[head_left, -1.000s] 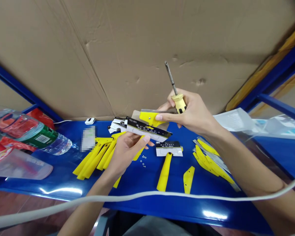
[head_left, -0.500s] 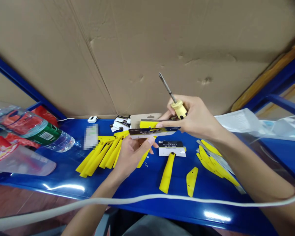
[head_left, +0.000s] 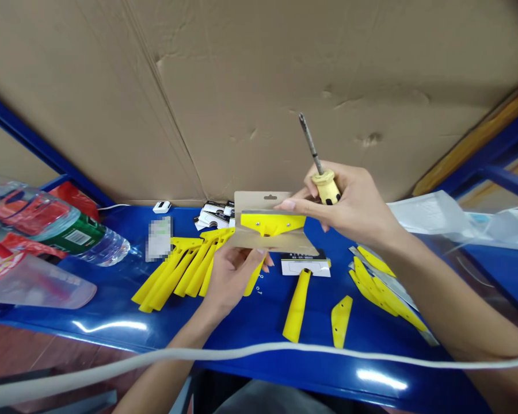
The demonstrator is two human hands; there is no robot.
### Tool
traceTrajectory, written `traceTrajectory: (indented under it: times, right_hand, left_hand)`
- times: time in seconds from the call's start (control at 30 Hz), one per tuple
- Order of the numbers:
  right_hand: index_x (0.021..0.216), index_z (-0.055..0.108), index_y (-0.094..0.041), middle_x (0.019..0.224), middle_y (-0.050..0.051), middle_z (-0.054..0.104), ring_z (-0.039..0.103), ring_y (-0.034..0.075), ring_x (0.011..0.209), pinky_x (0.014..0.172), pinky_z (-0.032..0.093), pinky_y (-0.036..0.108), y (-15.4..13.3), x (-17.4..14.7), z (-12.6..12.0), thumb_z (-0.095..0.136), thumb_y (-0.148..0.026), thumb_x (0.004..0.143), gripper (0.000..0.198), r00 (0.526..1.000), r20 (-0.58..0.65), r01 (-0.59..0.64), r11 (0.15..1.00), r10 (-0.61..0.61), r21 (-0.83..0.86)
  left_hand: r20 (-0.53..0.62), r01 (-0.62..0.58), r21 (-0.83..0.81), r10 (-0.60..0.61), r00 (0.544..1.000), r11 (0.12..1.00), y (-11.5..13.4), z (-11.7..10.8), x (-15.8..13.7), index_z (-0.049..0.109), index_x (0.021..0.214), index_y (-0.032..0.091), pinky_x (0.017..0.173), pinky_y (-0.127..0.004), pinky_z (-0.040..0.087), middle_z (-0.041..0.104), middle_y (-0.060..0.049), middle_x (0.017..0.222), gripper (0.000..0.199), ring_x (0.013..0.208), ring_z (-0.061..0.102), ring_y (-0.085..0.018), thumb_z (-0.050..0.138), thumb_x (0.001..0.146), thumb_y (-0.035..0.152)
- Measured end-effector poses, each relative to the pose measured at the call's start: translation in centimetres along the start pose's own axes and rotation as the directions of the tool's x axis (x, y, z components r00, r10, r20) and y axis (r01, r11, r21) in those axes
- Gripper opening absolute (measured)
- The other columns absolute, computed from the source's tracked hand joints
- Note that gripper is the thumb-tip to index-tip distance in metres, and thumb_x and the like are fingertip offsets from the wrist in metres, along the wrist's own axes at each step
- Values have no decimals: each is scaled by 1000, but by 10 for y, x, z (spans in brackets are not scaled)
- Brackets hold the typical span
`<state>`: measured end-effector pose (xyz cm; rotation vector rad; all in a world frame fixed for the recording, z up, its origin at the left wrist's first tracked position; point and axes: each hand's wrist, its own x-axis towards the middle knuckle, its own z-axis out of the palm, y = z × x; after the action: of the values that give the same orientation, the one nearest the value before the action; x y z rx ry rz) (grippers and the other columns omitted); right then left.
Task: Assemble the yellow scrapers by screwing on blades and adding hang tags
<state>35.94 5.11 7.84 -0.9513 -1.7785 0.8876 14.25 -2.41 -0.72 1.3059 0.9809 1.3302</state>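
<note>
A yellow scraper (head_left: 273,224) is in my left hand (head_left: 231,279), gripped just below its head; two screw heads show on the yellow head. Around the head sits a cardboard hang card (head_left: 250,201), its plain brown inside facing me and its lower flap lying over my left fingers. My right hand (head_left: 354,198) has a screwdriver (head_left: 327,185) in the palm, tip pointing up. That hand's thumb and fingers rest at the right upper edge of the card. Below lies another scraper (head_left: 297,305) with a printed card (head_left: 306,265) on its head.
Several yellow handles (head_left: 172,276) lie at left, near printed cards (head_left: 216,215) and a small white device (head_left: 162,207). Yellow plates (head_left: 373,287) with metal blades lie right; a single plate (head_left: 341,322) is nearer. A bottle (head_left: 69,224) and cup (head_left: 43,279) stand left. A white cable (head_left: 285,347) crosses in front.
The card's printed flap has swung down, so its brown inside and the scraper's yellow head now show. My right hand has shifted slightly right with the screwdriver.
</note>
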Motion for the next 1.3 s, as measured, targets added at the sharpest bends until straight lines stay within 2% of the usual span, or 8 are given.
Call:
traceTrajectory:
  times: [0.17,0.4,0.57,0.67,0.8,0.93,1.17,1.3]
  right_hand:
    - [79,54,-27,91,5,83,74,27,81,57,46,36,2,1,-1,93,-65,80,54,995,74,63,998,-62,-20]
    - [102,78,-28,104,6,82,72,29,88,75,53,43,-9,-5,0,100,-62,70,51,974,110,220,950,-200,-223]
    - [111,73,-29,131,9,77,73,37,115,91,58,48,-7,-4,2,106,-58,60,67,937,182,329,927,-298,-179]
    - [99,68,-28,143,10,73,70,37,125,103,56,50,-4,-4,4,102,-47,72,48,905,171,419,881,-389,-217]
    - [95,66,-29,120,6,82,76,30,99,90,58,47,-1,-5,6,84,-39,93,20,952,90,307,906,-293,-292]
    - [94,67,-29,107,5,84,71,28,81,74,55,46,0,-5,4,86,-44,90,24,975,12,215,923,-223,-319]
    - [86,63,-29,107,7,83,74,33,92,81,56,54,1,-1,-2,89,-42,87,30,981,-39,177,954,-192,-243]
    - [79,53,-28,108,8,83,74,34,96,78,56,53,4,3,-8,91,-38,84,40,983,-99,137,973,-157,-184]
  left_hand:
    - [-53,15,-39,-17,998,999,-2,1,0,72,115,18,66,-28,61,82,-10,108,34,73,71,-15,77,100,48]
    - [-72,-11,-30,9,997,999,-4,0,2,71,109,19,63,-26,58,81,-7,102,32,69,69,-13,75,102,49]
    - [-93,0,-31,-3,996,1000,-6,-1,3,70,123,23,66,-27,60,81,-6,113,34,71,69,-13,74,102,50]
    - [-100,-5,-15,3,995,1000,-4,-1,2,69,124,23,67,-27,60,80,-7,114,34,73,70,-13,73,103,49]
    - [-83,-1,20,2,997,1000,-1,1,1,68,123,19,67,-28,59,81,-9,111,35,73,69,-14,72,104,48]
    - [-54,-1,15,2,999,1000,-4,3,0,64,124,19,67,-29,60,82,-12,113,38,76,71,-16,72,104,49]
    - [-41,-15,-50,13,999,999,-7,3,2,56,131,20,66,-30,62,82,-14,117,46,82,76,-19,80,98,42]
    - [12,14,-6,-14,1000,1000,-7,2,-1,60,132,20,79,-32,65,81,-13,118,45,93,79,-21,81,98,40]
